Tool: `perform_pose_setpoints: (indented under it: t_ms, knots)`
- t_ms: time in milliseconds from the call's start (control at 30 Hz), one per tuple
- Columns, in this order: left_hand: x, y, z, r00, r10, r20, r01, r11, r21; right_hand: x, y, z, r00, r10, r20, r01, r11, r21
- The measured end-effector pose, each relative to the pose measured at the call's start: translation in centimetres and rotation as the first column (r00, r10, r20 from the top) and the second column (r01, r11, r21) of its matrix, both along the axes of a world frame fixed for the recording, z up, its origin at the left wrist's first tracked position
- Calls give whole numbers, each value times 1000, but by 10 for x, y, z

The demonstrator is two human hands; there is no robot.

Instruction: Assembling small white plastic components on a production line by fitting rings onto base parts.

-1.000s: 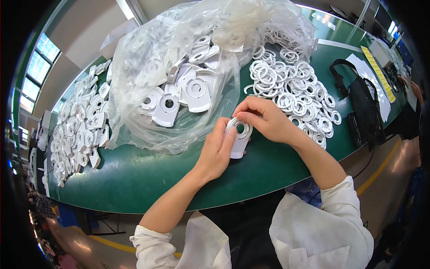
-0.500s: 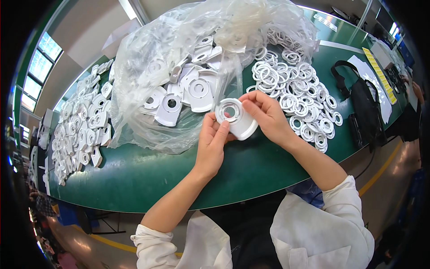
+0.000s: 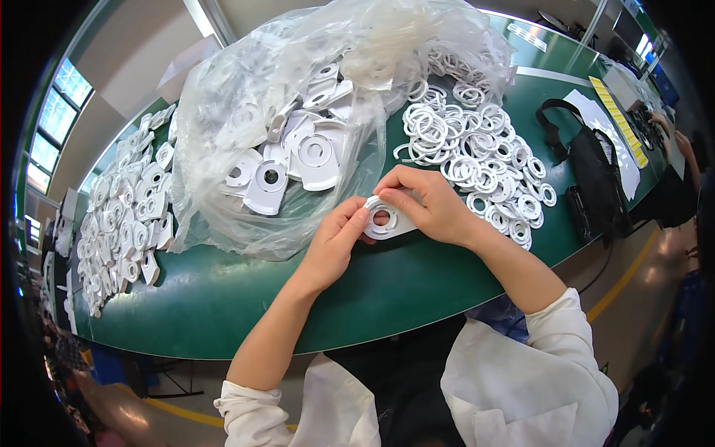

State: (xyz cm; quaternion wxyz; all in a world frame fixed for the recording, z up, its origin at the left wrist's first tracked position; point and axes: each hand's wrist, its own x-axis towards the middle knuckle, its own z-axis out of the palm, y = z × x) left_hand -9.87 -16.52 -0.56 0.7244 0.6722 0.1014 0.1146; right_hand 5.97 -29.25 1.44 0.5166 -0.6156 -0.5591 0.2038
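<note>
I have room over green tabletop (image 3: 208, 294) left of the left hand (image 3: 337, 242); a plastic bag (image 3: 205, 190) blocks ahead, heaped rings (image 3: 485, 177) forward-right.

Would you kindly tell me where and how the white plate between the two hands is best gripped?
I'd probably pinch the white plate by its plain, flat end, coming from the right with the right hand: that end extends rightward as solid surface, while the left end has a ring around an open hole.

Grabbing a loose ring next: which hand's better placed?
Probably the right hand: it's nearer the ring pile, with the left hand farther across, by the plastic bag. Both hands are on the white part, so the right would first need to let go.
</note>
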Motion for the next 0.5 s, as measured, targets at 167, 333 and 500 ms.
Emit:
perform_pose_setpoints:
  t_ms: [167,333,500]
  knots:
    - [2,0,4,996,-48,-70,37,989,-143,3,-2,3,999,-10,31,10,1000,-5]
    - [-2,-10,9,957,283,58,-236,650,723,-7,0,-5,999,10,-40,-12,999,-49]
    - [-3,-13,14,964,254,74,-227,654,721,-11,1,-10,999,35,-4,-35,995,-92]
